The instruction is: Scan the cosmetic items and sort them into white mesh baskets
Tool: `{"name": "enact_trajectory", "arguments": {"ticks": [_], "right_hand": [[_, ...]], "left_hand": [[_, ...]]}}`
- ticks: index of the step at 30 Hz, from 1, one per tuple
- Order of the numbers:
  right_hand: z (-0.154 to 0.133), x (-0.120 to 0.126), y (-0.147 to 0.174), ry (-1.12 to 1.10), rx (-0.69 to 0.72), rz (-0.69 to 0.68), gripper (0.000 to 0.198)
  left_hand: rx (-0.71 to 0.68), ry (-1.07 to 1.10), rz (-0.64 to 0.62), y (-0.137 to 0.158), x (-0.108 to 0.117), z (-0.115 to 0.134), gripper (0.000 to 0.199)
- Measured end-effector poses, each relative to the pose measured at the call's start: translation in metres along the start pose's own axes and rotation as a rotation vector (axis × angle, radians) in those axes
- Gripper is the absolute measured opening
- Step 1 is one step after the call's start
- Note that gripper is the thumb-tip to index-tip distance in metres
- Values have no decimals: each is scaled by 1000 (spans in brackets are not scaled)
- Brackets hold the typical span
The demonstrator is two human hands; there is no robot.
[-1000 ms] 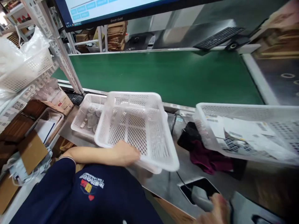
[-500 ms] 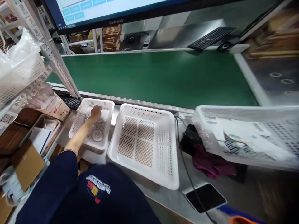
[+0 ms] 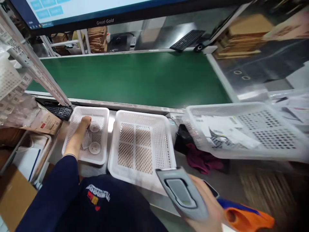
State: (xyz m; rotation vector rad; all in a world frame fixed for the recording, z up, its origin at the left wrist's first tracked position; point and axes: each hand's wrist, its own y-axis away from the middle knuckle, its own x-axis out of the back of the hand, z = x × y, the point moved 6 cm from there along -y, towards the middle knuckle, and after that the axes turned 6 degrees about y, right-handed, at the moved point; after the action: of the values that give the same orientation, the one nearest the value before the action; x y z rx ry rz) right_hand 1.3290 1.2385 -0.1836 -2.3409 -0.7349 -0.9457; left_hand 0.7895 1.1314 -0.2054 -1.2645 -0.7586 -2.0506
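Note:
My left hand [image 3: 86,121] reaches into the small white basket [image 3: 104,141] on the left, its fingers closed; whatever they hold is hidden. Beside it in the basket lie a white round piece [image 3: 94,126] and another white disc [image 3: 95,148]. A clear plastic packet [image 3: 87,140] seems to lie under my wrist. At the lower right, my right hand [image 3: 209,206] is wrapped round a grey handheld barcode scanner [image 3: 182,193]. The scanner's head overlaps the near right corner of the larger white basket [image 3: 166,154] from my view.
A green conveyor belt [image 3: 135,79] runs behind the baskets, under a monitor [image 3: 105,22]. To the right stands a white basket with papers [image 3: 277,129], near a dark maroon cloth [image 3: 201,159]. An orange and blue object [image 3: 248,216] lies at lower right. Cardboard boxes [image 3: 49,120] stand left.
My right hand has come into view at the lower right with the barcode scanner. My left hand has shifted slightly within the small basket. The camera view has turned right.

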Motion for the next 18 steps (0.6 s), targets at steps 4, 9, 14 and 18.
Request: {"name": "enact_trajectory", "arguments": {"ticks": [4,9,14,18], "right_hand": [[-49,-33,-35,157,148,-226,52],[-108,-45,-65,443,161,-454,66],[-124,-43,-73,594,110,-645,52],[-106,-46,-53,598,84,-723,40]], "left_hand": [[7,30,127,10,18,12,16],[-254,395,78,56,8,80,11],[-331,636,-186,109,-52,137,12],[-379,626,-301,128,-93,152,20]]}}
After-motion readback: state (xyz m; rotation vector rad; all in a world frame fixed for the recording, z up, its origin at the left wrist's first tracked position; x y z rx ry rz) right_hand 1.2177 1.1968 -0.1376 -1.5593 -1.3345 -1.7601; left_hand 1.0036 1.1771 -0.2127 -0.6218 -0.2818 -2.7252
